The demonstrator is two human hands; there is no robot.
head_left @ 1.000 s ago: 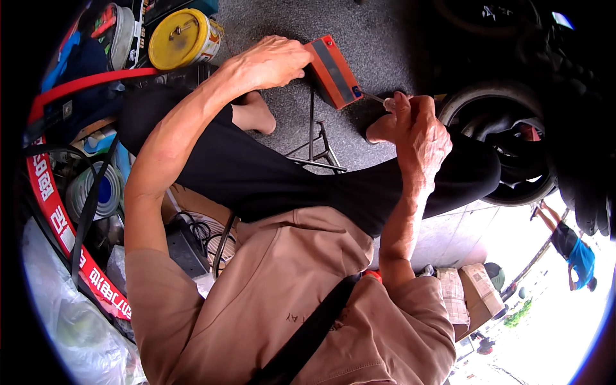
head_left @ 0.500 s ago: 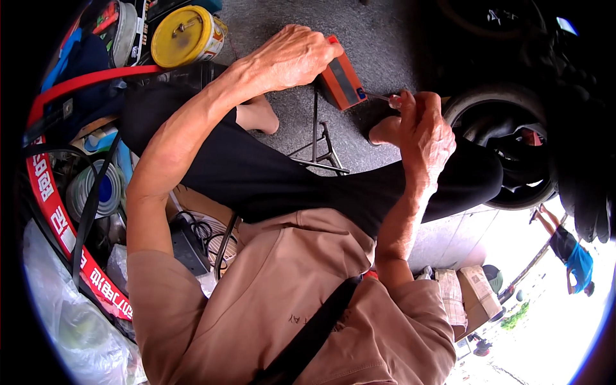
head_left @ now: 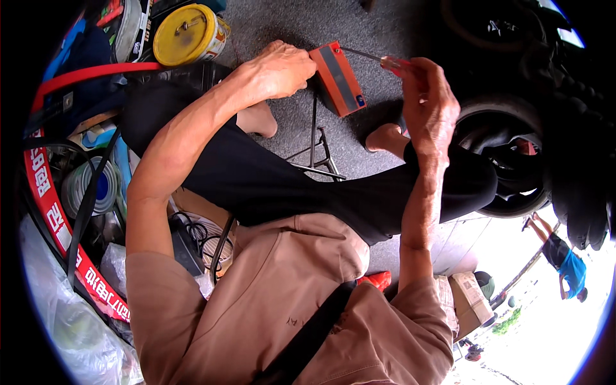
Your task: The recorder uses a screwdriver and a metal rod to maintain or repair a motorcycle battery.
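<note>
Orange block [head_left: 342,83] between the person's feet, a screwdriver [head_left: 393,64] at its top end.
The block, boxy with a dark band down its face, stands out against the grey floor [head_left: 398,32] beyond the knees; a red fitting marks its upper end, a blue one [head_left: 360,101] its lower right corner. The left hand [head_left: 280,69] has its fingers curled against the upper left edge; their tips are hidden, so I cannot tell whether they grip the block. The right hand [head_left: 431,106] grasps the screwdriver by its clear red handle, the shaft pointing left with its tip at or just beside the red fitting. Just below the block stands a thin metal frame [head_left: 328,157]. Farther out, a yellow-lidded bucket [head_left: 185,35] is at upper left, a black-tyred wheel [head_left: 504,106] at right.
</note>
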